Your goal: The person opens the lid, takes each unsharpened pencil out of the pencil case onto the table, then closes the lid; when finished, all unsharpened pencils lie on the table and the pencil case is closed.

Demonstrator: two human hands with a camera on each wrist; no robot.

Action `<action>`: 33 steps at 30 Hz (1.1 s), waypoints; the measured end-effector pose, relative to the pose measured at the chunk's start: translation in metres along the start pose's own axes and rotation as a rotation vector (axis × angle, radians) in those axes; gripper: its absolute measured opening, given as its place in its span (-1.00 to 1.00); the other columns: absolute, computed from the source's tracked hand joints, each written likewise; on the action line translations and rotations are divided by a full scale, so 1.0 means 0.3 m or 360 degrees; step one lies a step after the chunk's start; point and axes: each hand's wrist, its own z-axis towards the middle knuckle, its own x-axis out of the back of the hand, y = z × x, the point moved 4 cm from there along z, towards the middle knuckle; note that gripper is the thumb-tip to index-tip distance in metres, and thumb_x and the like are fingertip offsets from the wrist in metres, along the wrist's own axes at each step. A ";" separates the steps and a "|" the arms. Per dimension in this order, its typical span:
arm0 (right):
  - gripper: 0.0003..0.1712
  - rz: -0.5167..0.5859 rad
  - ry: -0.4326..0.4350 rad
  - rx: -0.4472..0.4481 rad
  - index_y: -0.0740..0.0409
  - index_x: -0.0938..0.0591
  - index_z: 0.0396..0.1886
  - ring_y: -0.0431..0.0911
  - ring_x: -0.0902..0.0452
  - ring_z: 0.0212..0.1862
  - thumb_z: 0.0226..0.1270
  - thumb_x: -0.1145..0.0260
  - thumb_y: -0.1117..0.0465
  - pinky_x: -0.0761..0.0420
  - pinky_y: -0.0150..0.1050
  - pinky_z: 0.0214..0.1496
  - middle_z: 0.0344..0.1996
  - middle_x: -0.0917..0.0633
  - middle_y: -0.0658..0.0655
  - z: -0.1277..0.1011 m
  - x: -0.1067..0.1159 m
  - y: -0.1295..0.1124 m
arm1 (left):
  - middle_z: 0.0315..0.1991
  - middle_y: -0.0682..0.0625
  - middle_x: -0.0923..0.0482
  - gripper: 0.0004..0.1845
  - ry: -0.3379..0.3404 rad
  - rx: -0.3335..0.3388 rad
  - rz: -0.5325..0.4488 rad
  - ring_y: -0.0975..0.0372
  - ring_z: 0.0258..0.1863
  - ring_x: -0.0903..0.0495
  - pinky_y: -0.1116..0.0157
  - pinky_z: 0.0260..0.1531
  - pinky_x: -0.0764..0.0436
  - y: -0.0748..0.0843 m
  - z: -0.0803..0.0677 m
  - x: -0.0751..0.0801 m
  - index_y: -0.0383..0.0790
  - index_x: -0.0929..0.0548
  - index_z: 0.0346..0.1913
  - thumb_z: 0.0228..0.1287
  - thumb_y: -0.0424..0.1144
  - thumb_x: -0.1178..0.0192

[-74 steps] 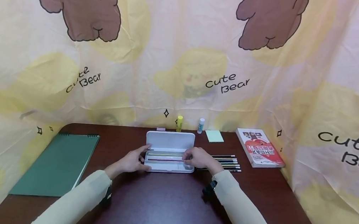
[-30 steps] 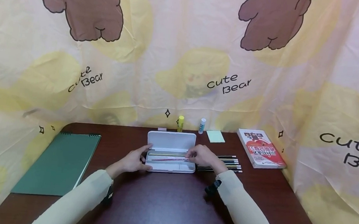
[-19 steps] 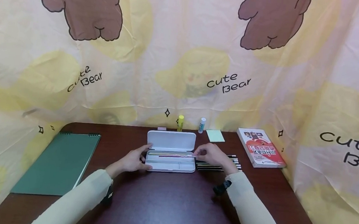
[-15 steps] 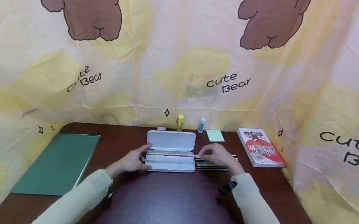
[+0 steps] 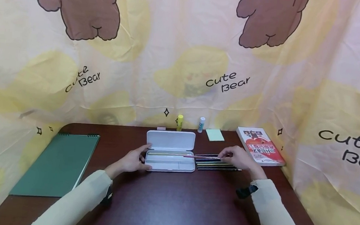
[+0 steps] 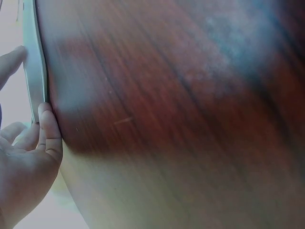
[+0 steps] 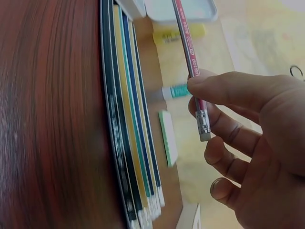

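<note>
A white pencil case (image 5: 171,140) stands open at the table's middle, lid tilted back. My left hand (image 5: 132,160) grips its left end, thumb at the near corner and fingers behind; in the left wrist view fingertips (image 6: 47,119) meet the case's edge. My right hand (image 5: 240,157) pinches a red pencil (image 7: 188,45) between thumb and fingers near its silver ferrule and white eraser. This pencil reaches left over the case's right end. One yellowish pencil (image 5: 163,154) lies in the case. Under my right hand lies a row of several dark, yellow and green-blue pencils (image 7: 127,105).
Behind the case stand a yellow tube (image 5: 179,123) and a glue stick (image 5: 201,125), beside a pale green sticky-note pad (image 5: 214,135). A thick book (image 5: 262,148) lies at back right, a green spiral notebook (image 5: 56,166) at left. A printed curtain (image 5: 182,84) surrounds the table.
My right hand has lifted the red pencil from inside the case and moved it rightward, over the pencil row. My left hand has kept its hold on the case's left end.
</note>
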 end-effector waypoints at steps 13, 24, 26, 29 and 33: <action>-0.86 0.0062 -0.0045 -0.0076 -0.03 -0.78 -0.16 -0.02 -0.50 -0.07 0.34 -0.37 0.21 -0.48 -0.08 0.00 -0.17 -0.74 0.00 -0.072 0.026 0.128 | 0.34 -0.16 -0.45 0.09 0.0009 -0.0009 -0.0004 0.22 -0.18 -0.56 0.30 -0.17 -0.53 -0.003 0.009 0.004 -0.08 -0.14 0.57 0.02 -0.03 -0.55; -0.89 0.0091 -0.0134 -0.0156 -0.04 -0.80 -0.22 -0.03 -0.51 -0.09 0.32 -0.38 0.21 -0.47 -0.06 0.02 -0.17 -0.76 0.03 -0.112 -0.012 0.211 | 0.36 -0.16 -0.44 0.09 -0.0001 -0.0014 0.0015 0.22 -0.16 -0.57 0.30 -0.19 -0.55 -0.002 0.004 -0.002 -0.08 -0.14 0.57 0.02 -0.01 -0.54; -0.89 0.0104 -0.0138 -0.0170 -0.04 -0.80 -0.22 -0.02 -0.51 -0.09 0.31 -0.39 0.22 -0.47 -0.06 0.02 -0.16 -0.76 0.04 -0.112 -0.018 0.213 | 0.36 -0.16 -0.44 0.09 -0.0002 -0.0013 0.0018 0.22 -0.16 -0.57 0.30 -0.19 -0.55 -0.003 0.004 -0.003 -0.09 -0.14 0.57 0.03 -0.01 -0.54; -0.88 0.0109 -0.0128 -0.0196 -0.03 -0.80 -0.23 0.00 -0.50 -0.08 0.29 -0.40 0.23 -0.48 -0.02 0.04 -0.13 -0.75 0.08 -0.109 -0.023 0.212 | 0.35 -0.15 -0.44 0.08 0.0000 -0.0007 0.0026 0.22 -0.16 -0.57 0.31 -0.19 -0.55 -0.006 0.003 -0.004 -0.08 -0.14 0.57 0.03 -0.01 -0.54; -0.87 0.0106 -0.0121 -0.0247 -0.02 -0.81 -0.22 0.03 -0.50 -0.06 0.29 -0.40 0.25 -0.48 0.02 0.07 -0.08 -0.75 0.12 -0.104 -0.026 0.209 | 0.35 -0.14 -0.45 0.09 -0.0003 -0.0001 0.0027 0.24 -0.16 -0.56 0.32 -0.19 -0.54 -0.011 0.004 -0.003 -0.08 -0.13 0.57 0.02 -0.01 -0.54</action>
